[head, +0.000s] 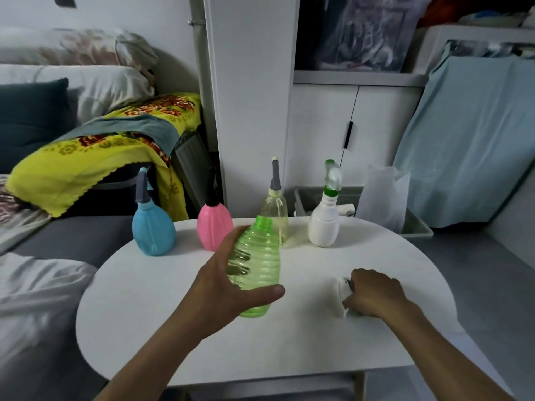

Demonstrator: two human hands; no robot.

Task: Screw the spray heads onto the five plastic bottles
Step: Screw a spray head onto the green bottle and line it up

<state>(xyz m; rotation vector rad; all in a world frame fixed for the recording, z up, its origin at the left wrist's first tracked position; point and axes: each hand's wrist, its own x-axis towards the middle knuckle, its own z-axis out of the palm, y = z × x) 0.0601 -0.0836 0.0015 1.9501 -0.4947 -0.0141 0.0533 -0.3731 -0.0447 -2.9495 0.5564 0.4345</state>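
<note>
My left hand (231, 287) grips a ribbed, clear green bottle (259, 267) with an open neck, tilted and held just above the white table (179, 328). My right hand (373, 293) rests on the table to the right, fingers curled round a white spray head (341, 290) that is partly hidden under them. Along the table's far edge stand a blue bottle (153, 230), a pink bottle (214, 225), a pale yellow clear bottle (275, 211) and a white bottle (324, 224), each with a spray head on top.
A grey sofa with a yellow blanket (95, 157) lies left of the table. Behind the table are a white cabinet (321, 134), a grey bin (309, 198) with a white bag (385, 195), and a light blue cloth (469, 140) on the right.
</note>
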